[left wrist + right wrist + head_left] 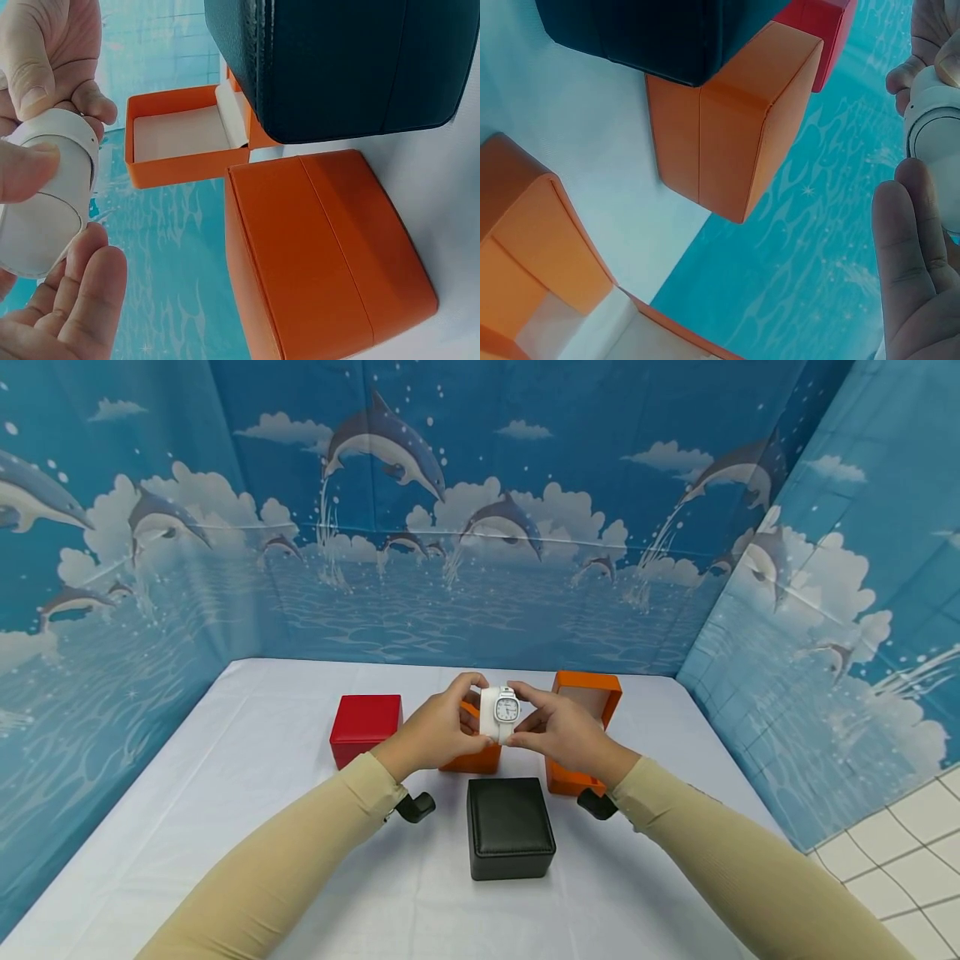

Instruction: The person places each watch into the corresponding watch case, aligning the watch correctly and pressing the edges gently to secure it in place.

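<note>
A white wristwatch (507, 709) with a squarish silver case is wrapped round a white cushion (488, 714), raised above the table with its dial toward the head camera. My left hand (438, 727) pinches it from the left side, thumb low and index finger on top. From the other side my right hand (566, 731) holds it the same way. In the left wrist view, the thumbs press on the white cushion (37, 232) and strap. Behind the right hand stands an open orange box (592, 682), lid up. A closed orange box (471, 764) is partly hidden behind the left hand.
A black box (510, 817) with its lid down sits in front, between the forearms. The red box (367, 723) stands to the left, also closed. White cloth (255, 727) covers the table, and a dolphin-print curtain (465, 602) hangs behind it.
</note>
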`<move>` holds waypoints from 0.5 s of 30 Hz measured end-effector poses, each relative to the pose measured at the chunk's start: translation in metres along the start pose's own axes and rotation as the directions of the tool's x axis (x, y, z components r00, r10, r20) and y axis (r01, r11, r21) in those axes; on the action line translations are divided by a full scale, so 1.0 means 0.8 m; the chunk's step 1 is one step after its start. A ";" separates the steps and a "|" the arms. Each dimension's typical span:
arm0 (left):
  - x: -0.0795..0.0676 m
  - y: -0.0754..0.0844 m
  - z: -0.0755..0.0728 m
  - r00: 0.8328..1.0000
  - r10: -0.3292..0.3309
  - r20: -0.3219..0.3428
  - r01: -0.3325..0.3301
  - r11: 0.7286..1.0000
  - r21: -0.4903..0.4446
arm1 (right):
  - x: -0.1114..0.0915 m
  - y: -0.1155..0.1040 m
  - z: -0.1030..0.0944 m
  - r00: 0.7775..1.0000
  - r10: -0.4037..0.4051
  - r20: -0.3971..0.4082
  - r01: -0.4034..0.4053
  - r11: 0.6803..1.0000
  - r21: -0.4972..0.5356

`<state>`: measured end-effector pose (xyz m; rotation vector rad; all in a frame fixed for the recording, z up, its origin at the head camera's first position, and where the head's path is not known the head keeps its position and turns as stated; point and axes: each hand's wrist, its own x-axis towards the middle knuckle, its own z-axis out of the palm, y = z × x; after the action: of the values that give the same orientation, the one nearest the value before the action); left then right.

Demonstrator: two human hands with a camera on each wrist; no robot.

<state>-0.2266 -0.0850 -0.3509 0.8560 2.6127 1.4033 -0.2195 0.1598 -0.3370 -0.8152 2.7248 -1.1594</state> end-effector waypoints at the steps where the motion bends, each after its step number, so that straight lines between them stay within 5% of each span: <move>1: 0.000 0.000 0.000 1.000 0.001 -0.001 -0.001 1.000 0.001 | 0.000 0.000 0.000 1.000 -0.001 0.000 0.001 1.000 0.001; 15: 0.001 -0.003 0.001 1.000 0.000 0.003 0.000 1.000 -0.006 | 0.003 0.003 0.002 1.000 -0.007 0.010 0.007 1.000 -0.005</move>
<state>-0.2285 -0.0852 -0.3531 0.8576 2.6052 1.4073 -0.2220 0.1591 -0.3391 -0.8290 2.7205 -1.1475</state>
